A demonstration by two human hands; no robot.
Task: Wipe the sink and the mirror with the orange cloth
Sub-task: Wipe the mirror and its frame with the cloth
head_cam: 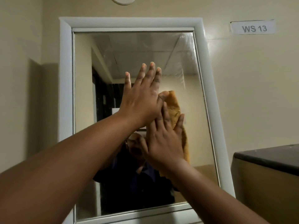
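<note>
1. I judge the mirror step is in hand: the folded orange cloth lies against the white-framed rectangular wall mirror, right of centre.
2. Right hand, fingers spread flat, presses the cloth to the glass.
3. Left hand, fingers spread, overlaps above it, thumb on the cloth's top edge.
4. Next move, I judge, needs steady pressure across unwiped glass. The sink is out of view.

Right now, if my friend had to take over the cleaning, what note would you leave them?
Left hand: flat and open against the mirror, thumb on the orange cloth.
Right hand: fingers spread, pressing the cloth on the glass, right of centre.
Done: cannot tell; streaks show near the top right of the glass.
Left: wipe the rest of the mirror. The sink is out of view, so check it too.
</note>
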